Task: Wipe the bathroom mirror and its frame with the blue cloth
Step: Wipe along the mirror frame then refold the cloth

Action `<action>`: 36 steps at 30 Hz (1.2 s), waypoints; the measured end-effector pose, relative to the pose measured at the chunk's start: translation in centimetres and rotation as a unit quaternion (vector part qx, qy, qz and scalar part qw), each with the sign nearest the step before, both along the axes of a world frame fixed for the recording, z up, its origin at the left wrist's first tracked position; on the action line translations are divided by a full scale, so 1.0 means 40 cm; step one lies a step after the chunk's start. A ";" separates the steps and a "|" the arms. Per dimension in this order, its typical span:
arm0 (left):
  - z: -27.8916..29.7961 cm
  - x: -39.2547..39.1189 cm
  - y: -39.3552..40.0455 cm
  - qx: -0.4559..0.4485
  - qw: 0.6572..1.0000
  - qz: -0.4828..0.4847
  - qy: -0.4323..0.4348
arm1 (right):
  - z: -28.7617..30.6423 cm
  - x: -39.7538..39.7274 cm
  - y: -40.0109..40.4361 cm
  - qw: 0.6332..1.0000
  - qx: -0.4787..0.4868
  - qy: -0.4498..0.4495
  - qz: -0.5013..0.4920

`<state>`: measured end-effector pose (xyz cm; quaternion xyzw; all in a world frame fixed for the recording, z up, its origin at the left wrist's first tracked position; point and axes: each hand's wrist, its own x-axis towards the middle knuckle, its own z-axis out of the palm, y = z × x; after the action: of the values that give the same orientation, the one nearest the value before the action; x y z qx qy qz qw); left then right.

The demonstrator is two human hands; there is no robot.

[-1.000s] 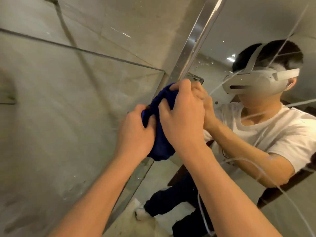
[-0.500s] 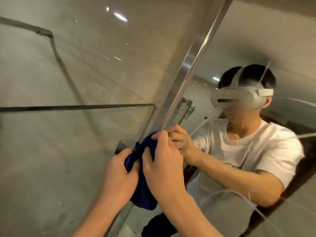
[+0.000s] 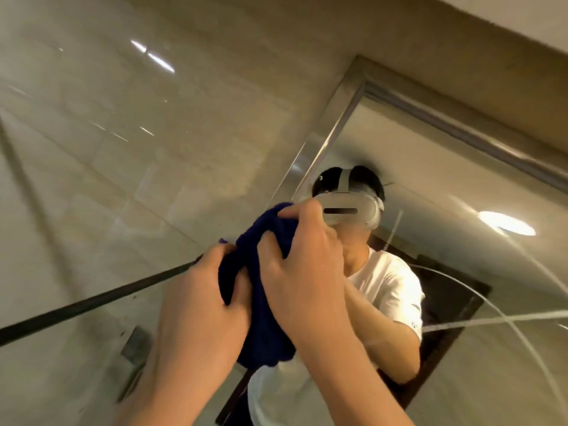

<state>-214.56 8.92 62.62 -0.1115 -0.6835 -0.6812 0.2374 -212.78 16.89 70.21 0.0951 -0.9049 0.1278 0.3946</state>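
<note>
From the head camera, you have both hands bunched on the blue cloth (image 3: 261,302), which sits pressed against the left-hand strip of the mirror frame (image 3: 322,142), about where the metal edge meets the tiled wall (image 3: 153,133). Your left hand (image 3: 196,305) grips the lower left side of the wad, thumb and fingers curled into the fabric. Your right hand (image 3: 304,272) clamps over the top and right side, its fingertips dug into the folds near the upper end. Neither hand is spread flat — both are wrapped round the cloth, so it works as a thick pad rather than a loose sheet.

That two-handed hold looks chosen for the frame: a narrow metal strip is easier to follow with a firm lump pinched along it than with an open palm. The cloth hides the section of frame under it, so you cannot tell from here whether it wraps the edge or only presses on its face.

Above the cloth the frame runs up to its top corner and then along the top edge; that upper stretch is bare, and I judge it is the part left to wipe on this side. The mirror (image 3: 461,210) to the right shows pale curved streaks across the glass — likely it needs a pass too.

A dark grout line (image 3: 92,299) crosses the wall behind your left hand.
</note>
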 end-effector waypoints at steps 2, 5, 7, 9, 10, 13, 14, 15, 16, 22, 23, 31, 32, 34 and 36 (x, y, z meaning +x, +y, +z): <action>-0.051 0.009 -0.002 -0.042 0.998 0.019 -0.047 | -0.069 0.004 -0.002 1.000 0.022 -0.016 -0.001; -0.098 0.027 -0.005 -0.106 0.989 0.031 -0.101 | -0.132 0.009 -0.007 0.998 0.003 -0.058 0.000; -0.105 0.027 -0.004 -0.106 0.988 0.032 -0.108 | -0.128 0.011 -0.008 0.996 0.000 -0.084 -0.003; -0.101 0.017 0.000 -0.082 0.991 0.026 -0.103 | -0.101 0.012 0.000 0.996 0.021 -0.086 0.010; -0.093 0.012 0.003 -0.066 0.993 0.024 -0.095 | -0.083 0.013 0.003 0.996 0.037 -0.074 0.017; -0.017 0.008 0.004 -0.034 0.998 0.046 -0.026 | 0.001 0.012 0.003 0.998 0.051 -0.037 0.007; 0.025 0.007 0.003 -0.030 0.998 0.051 0.008 | 0.040 0.010 0.003 0.999 0.043 -0.028 0.000; 0.069 0.002 0.003 -0.023 0.998 0.050 0.040 | 0.083 0.007 0.002 0.999 0.037 -0.014 -0.010; 0.117 -0.003 0.002 -0.012 0.997 0.048 0.062 | 0.127 0.001 0.001 0.999 0.032 0.007 -0.019; 0.269 -0.047 -0.022 0.002 0.995 0.021 0.097 | 0.268 -0.013 -0.027 0.997 -0.029 0.063 -0.028; 0.255 -0.048 -0.026 -0.008 0.995 0.019 0.095 | 0.248 -0.015 -0.028 0.997 -0.024 0.063 -0.027; 0.118 -0.066 -0.073 -0.102 0.994 -0.044 0.009 | 0.110 0.000 -0.007 0.998 0.042 -0.032 -0.027; 0.124 -0.065 -0.076 -0.090 0.995 -0.046 0.014 | 0.122 0.001 -0.007 0.998 0.035 -0.047 -0.029; 0.161 -0.060 -0.075 -0.027 0.998 -0.041 0.045 | 0.165 0.005 -0.006 0.998 0.015 -0.042 -0.034; 0.234 -0.055 -0.067 0.032 0.993 -0.032 0.106 | 0.228 0.011 -0.004 0.999 -0.033 0.019 -0.028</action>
<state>-216.75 6.23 71.97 -0.1972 -0.6288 -0.6939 0.2903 -212.33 16.74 79.34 0.0594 -0.8949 0.1445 0.4181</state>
